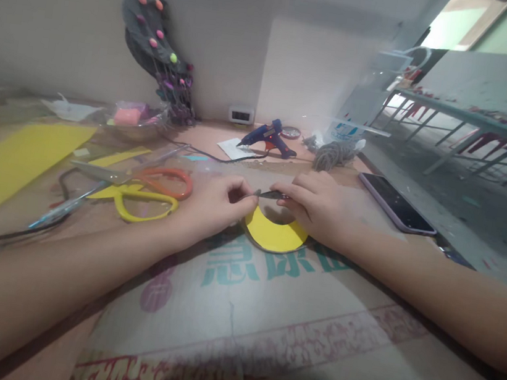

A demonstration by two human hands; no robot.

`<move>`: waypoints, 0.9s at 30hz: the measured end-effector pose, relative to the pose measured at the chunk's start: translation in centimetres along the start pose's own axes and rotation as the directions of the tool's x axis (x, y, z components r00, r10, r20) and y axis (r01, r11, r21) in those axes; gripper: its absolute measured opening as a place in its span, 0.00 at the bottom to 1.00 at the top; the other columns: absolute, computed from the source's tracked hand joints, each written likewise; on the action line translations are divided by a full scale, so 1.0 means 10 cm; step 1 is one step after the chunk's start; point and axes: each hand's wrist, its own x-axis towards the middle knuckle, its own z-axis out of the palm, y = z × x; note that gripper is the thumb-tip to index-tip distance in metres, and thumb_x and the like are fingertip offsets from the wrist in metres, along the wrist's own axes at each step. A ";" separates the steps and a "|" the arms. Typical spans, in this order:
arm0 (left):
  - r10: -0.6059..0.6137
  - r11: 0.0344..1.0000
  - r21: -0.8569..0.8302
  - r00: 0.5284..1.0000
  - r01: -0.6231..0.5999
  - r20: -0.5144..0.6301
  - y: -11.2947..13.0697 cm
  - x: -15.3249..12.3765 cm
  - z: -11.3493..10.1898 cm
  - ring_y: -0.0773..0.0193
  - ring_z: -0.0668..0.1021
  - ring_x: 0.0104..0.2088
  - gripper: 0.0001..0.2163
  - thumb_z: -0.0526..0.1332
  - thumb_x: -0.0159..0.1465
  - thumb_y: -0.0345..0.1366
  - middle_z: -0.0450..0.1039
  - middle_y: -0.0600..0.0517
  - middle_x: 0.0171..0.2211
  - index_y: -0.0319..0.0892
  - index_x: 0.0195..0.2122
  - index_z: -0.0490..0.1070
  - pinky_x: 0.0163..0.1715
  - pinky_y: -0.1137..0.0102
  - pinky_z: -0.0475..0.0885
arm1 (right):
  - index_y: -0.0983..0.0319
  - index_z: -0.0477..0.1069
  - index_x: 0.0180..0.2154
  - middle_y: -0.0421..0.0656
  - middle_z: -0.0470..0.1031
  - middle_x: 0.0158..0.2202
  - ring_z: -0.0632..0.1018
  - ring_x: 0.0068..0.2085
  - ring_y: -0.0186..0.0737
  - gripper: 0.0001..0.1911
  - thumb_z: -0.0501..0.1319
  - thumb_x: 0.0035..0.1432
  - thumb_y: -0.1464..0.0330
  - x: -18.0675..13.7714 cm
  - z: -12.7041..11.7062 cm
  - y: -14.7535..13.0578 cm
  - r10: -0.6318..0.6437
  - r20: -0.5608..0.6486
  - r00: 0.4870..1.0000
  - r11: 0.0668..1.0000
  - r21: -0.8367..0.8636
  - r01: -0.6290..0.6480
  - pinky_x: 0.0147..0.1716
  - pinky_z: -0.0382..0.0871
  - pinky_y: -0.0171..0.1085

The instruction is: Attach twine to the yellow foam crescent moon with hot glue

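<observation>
Between the left hand (pixel 228 202) and the right hand (pixel 315 201), a small dark pointed piece (pixel 272 195) is pinched in each grip, apparently being positioned, with a yellow crescent (pixel 275 236) just nearside of the grip and steady alignment probably called for next.

The bare left forearm (pixel 77 288) and right forearm (pixel 427 288) angle inward from either side. The left hand (pixel 217 204) curls, thumb tip close to its bent index finger; the right hand (pixel 320 202) lies knuckles up, fingers bent toward the left, fingertips near but apart.
</observation>
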 end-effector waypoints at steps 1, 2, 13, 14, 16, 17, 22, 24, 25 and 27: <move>-0.002 1.000 -0.002 1.000 0.002 0.001 0.00 0.00 0.00 0.65 0.74 0.29 0.08 0.58 0.61 0.40 0.73 0.55 0.28 0.42 0.30 0.71 0.28 0.72 0.65 | 0.62 0.75 0.45 0.43 0.72 0.28 0.68 0.31 0.38 0.15 0.52 0.68 0.63 0.00 0.01 0.00 -0.001 -0.003 1.000 1.000 0.004 0.001 0.31 0.56 0.38; -0.002 1.000 -0.002 1.000 0.002 0.003 0.00 0.00 0.00 0.65 0.74 0.29 0.08 0.58 0.61 0.41 0.74 0.55 0.28 0.42 0.30 0.70 0.28 0.72 0.65 | 0.62 0.75 0.45 0.43 0.72 0.28 0.68 0.31 0.38 0.15 0.52 0.68 0.63 -0.01 0.01 0.01 -0.002 -0.007 1.000 1.000 0.012 0.002 0.31 0.56 0.37; 0.030 0.999 0.031 1.000 -0.030 0.008 -0.01 -0.01 0.01 0.65 0.73 0.29 0.10 0.57 0.61 0.42 0.74 0.55 0.29 0.42 0.31 0.71 0.28 0.72 0.64 | 0.63 0.75 0.45 0.44 0.71 0.28 0.68 0.31 0.39 0.15 0.53 0.67 0.65 -0.02 0.04 0.02 0.007 0.008 1.000 1.000 0.029 -0.007 0.30 0.56 0.38; 0.036 0.999 0.037 0.999 -0.036 0.009 -0.01 -0.01 0.01 0.65 0.73 0.29 0.09 0.57 0.61 0.41 0.74 0.55 0.29 0.42 0.31 0.71 0.28 0.72 0.63 | 0.64 0.75 0.44 0.44 0.72 0.28 0.68 0.31 0.38 0.15 0.53 0.67 0.65 -0.01 0.04 0.02 0.004 0.006 1.000 1.000 0.027 -0.004 0.30 0.56 0.38; 0.055 0.997 0.050 0.998 -0.055 0.008 -0.01 -0.01 0.01 0.66 0.72 0.29 0.09 0.57 0.62 0.41 0.73 0.55 0.29 0.42 0.31 0.71 0.28 0.72 0.63 | 0.65 0.76 0.44 0.44 0.72 0.28 0.68 0.30 0.38 0.15 0.54 0.67 0.65 -0.01 0.04 0.02 0.002 0.010 1.000 1.000 0.025 -0.003 0.30 0.56 0.38; 0.067 0.996 0.055 0.998 -0.067 0.008 -0.01 -0.01 0.01 0.66 0.72 0.29 0.09 0.57 0.62 0.40 0.73 0.55 0.29 0.41 0.31 0.71 0.28 0.72 0.63 | 0.65 0.76 0.45 0.44 0.72 0.28 0.69 0.30 0.38 0.15 0.54 0.67 0.65 -0.01 0.04 0.02 0.002 0.015 1.000 1.000 0.026 -0.002 0.30 0.56 0.37; 0.106 0.992 0.060 0.994 -0.107 0.017 0.00 -0.02 0.01 0.66 0.72 0.30 0.09 0.57 0.62 0.39 0.73 0.55 0.29 0.41 0.30 0.70 0.29 0.71 0.63 | 0.64 0.75 0.46 0.43 0.72 0.28 0.69 0.30 0.38 0.15 0.53 0.67 0.65 -0.02 0.05 0.03 0.003 0.033 0.999 0.999 0.033 -0.004 0.30 0.55 0.37; 0.107 0.992 0.060 0.994 -0.108 0.014 0.00 -0.02 0.00 0.65 0.72 0.30 0.09 0.57 0.62 0.39 0.73 0.55 0.29 0.41 0.30 0.70 0.30 0.71 0.63 | 0.64 0.75 0.45 0.43 0.72 0.28 0.68 0.30 0.38 0.15 0.54 0.67 0.65 -0.03 0.05 0.03 0.004 0.022 1.000 0.999 0.035 -0.005 0.30 0.55 0.37; 0.108 0.992 0.061 0.994 -0.109 0.014 0.00 -0.02 0.00 0.65 0.72 0.30 0.08 0.57 0.62 0.39 0.73 0.55 0.29 0.41 0.30 0.70 0.30 0.71 0.63 | 0.64 0.75 0.45 0.43 0.71 0.28 0.68 0.30 0.38 0.15 0.54 0.67 0.64 -0.03 0.06 0.03 0.005 0.018 1.000 0.999 0.035 -0.006 0.30 0.55 0.37; 0.111 0.992 0.064 0.994 -0.111 0.013 0.00 -0.01 0.01 0.65 0.72 0.30 0.08 0.57 0.62 0.39 0.73 0.55 0.29 0.41 0.30 0.71 0.30 0.71 0.63 | 0.63 0.75 0.45 0.43 0.71 0.28 0.68 0.30 0.37 0.14 0.53 0.67 0.64 -0.03 0.06 0.03 0.008 0.021 1.000 0.999 0.036 -0.009 0.30 0.55 0.37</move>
